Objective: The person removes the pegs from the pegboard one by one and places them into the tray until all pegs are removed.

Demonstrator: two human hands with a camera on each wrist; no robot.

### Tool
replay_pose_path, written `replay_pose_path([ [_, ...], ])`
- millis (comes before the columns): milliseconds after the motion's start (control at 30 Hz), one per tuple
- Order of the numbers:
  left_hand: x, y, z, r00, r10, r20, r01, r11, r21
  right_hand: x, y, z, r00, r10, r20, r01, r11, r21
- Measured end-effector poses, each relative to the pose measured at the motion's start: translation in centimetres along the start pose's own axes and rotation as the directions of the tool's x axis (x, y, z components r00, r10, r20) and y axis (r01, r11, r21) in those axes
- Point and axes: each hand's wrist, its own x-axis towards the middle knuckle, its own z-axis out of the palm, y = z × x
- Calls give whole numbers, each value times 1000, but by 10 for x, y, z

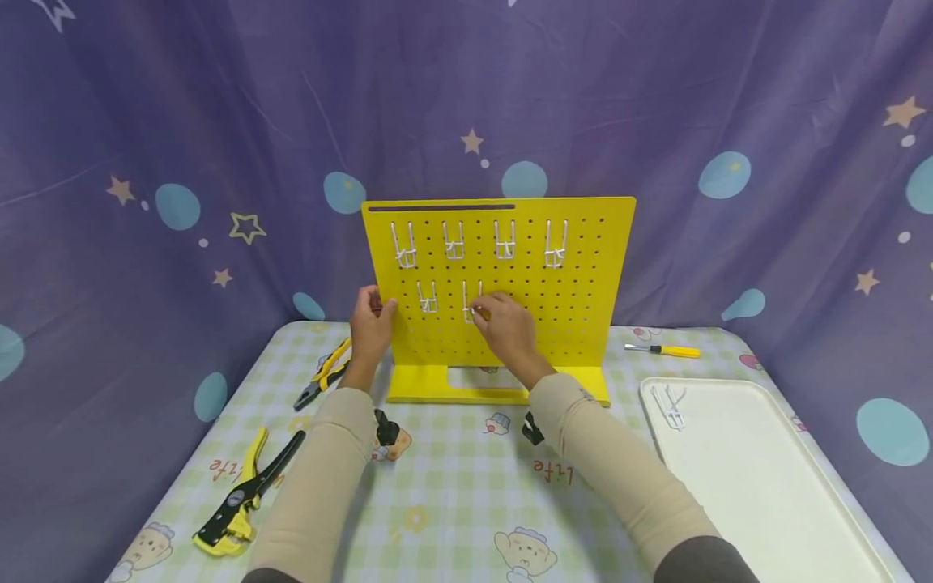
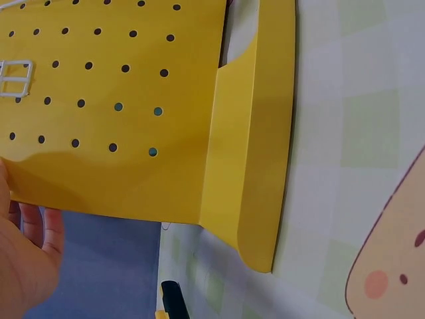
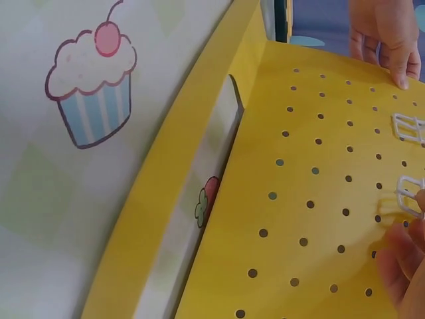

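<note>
A yellow pegboard [image 1: 568, 308] stands upright on its base at the middle of the table. My left hand [image 1: 372, 324] grips its left edge, thumb on the front face and fingers behind. My right hand [image 1: 506, 328] pinches the lower end of a white wire hook [image 1: 465, 300] on the board's second row; its fingers partly cover the hook. To the left of that one hangs another white hook [image 1: 428, 305]. Several more hang along the upper row, such as the hook [image 1: 504, 243] above my right hand. In the right wrist view, my right fingers [image 3: 396, 259] are at the hook's end.
On the right, a white tray [image 1: 758, 470] holds a few white wire hooks [image 1: 669, 407]. Behind the tray lies a yellow-handled screwdriver [image 1: 674, 351]. Yellow-and-black pliers [image 1: 321, 376] and a wire stripper [image 1: 244, 498] lie on the left. A patterned curtain [image 1: 466, 97] hangs behind the table.
</note>
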Motion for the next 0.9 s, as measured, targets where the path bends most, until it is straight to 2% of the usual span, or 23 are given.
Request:
replay_pose_path([
  [567, 2, -4, 1, 1000, 4, -2, -4, 1000, 0, -2, 3, -4, 993, -100, -64, 101, 995, 3],
  [900, 0, -3, 1, 1000, 6, 2, -6, 1000, 5, -1, 3, -5, 965, -203, -165, 207, 978, 10],
])
